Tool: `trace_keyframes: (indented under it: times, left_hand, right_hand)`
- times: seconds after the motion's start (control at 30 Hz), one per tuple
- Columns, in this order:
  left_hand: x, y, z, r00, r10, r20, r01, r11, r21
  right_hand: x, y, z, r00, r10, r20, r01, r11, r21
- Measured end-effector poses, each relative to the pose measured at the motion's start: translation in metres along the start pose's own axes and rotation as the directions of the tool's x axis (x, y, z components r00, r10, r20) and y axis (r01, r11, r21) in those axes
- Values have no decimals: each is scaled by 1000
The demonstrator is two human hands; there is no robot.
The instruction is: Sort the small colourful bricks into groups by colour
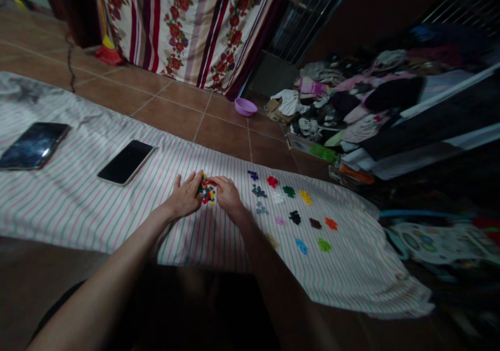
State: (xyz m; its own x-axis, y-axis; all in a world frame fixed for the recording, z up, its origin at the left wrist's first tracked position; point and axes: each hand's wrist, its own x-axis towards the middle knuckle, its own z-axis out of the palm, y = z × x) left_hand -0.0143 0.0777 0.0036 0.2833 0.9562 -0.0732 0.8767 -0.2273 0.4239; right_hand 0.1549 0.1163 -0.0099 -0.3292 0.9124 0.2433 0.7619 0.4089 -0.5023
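Observation:
A small heap of mixed coloured pieces (208,195), red, yellow, green and dark, lies on the striped cloth between my hands. My left hand (188,197) rests flat along the heap's left side, fingers stretched out and thumb apart. From the right, my right hand (228,192) reaches over the heap's far edge, its fingers extended and slightly bent; I see nothing held in it. To its right lie separate piles sorted by colour, among them purple pieces (253,175), red pieces (272,182), dark grey pieces (258,191) and light grey pieces (261,209).
A phone (125,162) and a dark tablet-like device (33,145) lie left on the striped cloth (175,158). More piles, including yellow pieces (305,197) and blue pieces (301,246), are at right. Beyond are a purple bowl (246,107) and heaped clothes (351,96).

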Motion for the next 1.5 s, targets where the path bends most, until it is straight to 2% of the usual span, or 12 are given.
trace_keyframes:
  times: [0.13,0.27,0.4,0.53,0.63,0.73,0.9,1.1,1.3,1.5]
  left_hand:
    - [-3,2,-9,999,39,9,-37,993,-112]
    - [-10,-1,-15,996,90,-22,-92,956,-280]
    - [-16,-9,-14,992,99,-79,-122,922,-366]
    - [-24,-21,-14,990,66,-127,-105,939,-328]
    - [-30,-28,-15,980,108,-165,-146,960,-240]
    - [-36,-32,-13,968,165,-187,-198,965,-172]
    - [-39,-25,-4,948,212,-236,-268,934,-238]
    - [-34,-16,-3,936,177,-304,-280,898,-339]
    - [-32,-18,-4,950,143,-279,-218,941,-259]
    - [-32,-16,-5,955,143,-261,-203,954,-219]
  right_hand:
    - [-17,-7,-4,1000,-8,-11,9,994,109]
    - [-35,-15,-5,998,27,-50,-17,980,200]
    - [-47,-22,-4,997,16,-71,2,972,235]
    - [-54,-28,2,992,-9,-124,36,976,217]
    - [-57,-28,7,986,-1,-164,35,979,201]
    - [-58,-26,10,988,3,-153,36,968,250]
    - [-55,-21,9,992,-25,-127,65,943,327]
    - [-53,-25,2,984,-58,-167,98,965,244]
    - [-56,-35,-7,986,-145,-78,148,988,44]
    - [-57,-41,-8,978,-210,-18,209,978,-22]
